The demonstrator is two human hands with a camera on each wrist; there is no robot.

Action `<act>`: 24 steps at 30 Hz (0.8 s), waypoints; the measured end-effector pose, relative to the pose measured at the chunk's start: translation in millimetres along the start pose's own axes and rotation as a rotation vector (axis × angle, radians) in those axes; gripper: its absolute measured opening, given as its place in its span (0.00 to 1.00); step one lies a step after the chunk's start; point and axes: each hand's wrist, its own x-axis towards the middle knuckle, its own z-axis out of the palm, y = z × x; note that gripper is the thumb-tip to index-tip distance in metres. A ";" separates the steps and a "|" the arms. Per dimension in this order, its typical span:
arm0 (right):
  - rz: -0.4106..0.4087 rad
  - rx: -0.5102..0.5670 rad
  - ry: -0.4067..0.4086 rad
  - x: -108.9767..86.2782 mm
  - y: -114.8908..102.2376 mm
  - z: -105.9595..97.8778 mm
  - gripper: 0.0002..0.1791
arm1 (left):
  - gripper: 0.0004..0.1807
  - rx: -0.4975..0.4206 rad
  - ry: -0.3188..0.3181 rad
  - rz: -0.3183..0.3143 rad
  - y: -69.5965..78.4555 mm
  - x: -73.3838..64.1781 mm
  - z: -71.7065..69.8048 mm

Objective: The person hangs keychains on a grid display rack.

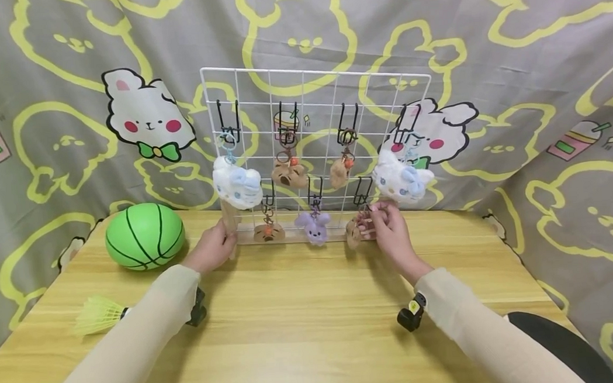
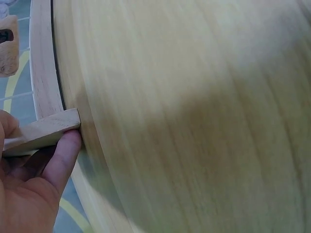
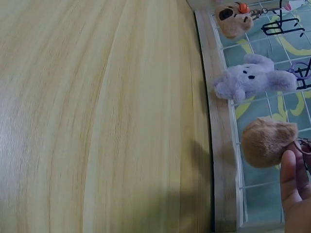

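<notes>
A white wire grid rack [image 1: 315,72] stands on a wooden base at the back of the table. My left hand [image 1: 213,247] grips the rack's wooden foot [image 2: 48,127], fingers and thumb on either side of it. At the lower right, my right hand [image 1: 392,232] pinches the ring of a brown plush keychain [image 3: 268,142] close to a black hook [image 1: 361,191]. In the head view the fingers partly cover this keychain; whether its ring sits on the hook, I cannot tell. Beside it hangs a purple plush keychain [image 1: 316,228], then another brown plush keychain [image 1: 269,233].
Higher on the rack hang two white plush keychains [image 1: 236,183] at the sides and brown plush ones [image 1: 289,174] between. A green ball [image 1: 145,236] and a yellow shuttlecock [image 1: 100,315] are on the left of the table [image 1: 304,326]. A black round-edged object [image 1: 558,346] lies front right.
</notes>
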 end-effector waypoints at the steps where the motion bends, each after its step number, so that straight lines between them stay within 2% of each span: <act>1: -0.001 -0.006 0.003 0.2 0.3 -0.7 0.10 | 0.25 0.001 0.001 0.002 -0.1 0.1 -0.6; 11: -0.008 -0.084 -0.026 -2.2 4.4 -7.9 0.11 | 0.25 -0.006 0.024 0.012 -4.9 -5.6 -6.1; 16: -0.023 -0.184 -0.069 -10.5 7.8 -13.4 0.12 | 0.25 0.012 0.020 0.059 -12.1 -12.9 -9.6; 20: -0.108 -0.290 -0.115 -19.8 14.4 -19.6 0.10 | 0.23 0.020 -0.001 0.076 -16.2 -19.8 -11.1; 24: -0.226 -0.448 -0.190 -30.7 17.0 -28.2 0.09 | 0.22 0.119 -0.035 0.075 -12.8 -28.5 -18.6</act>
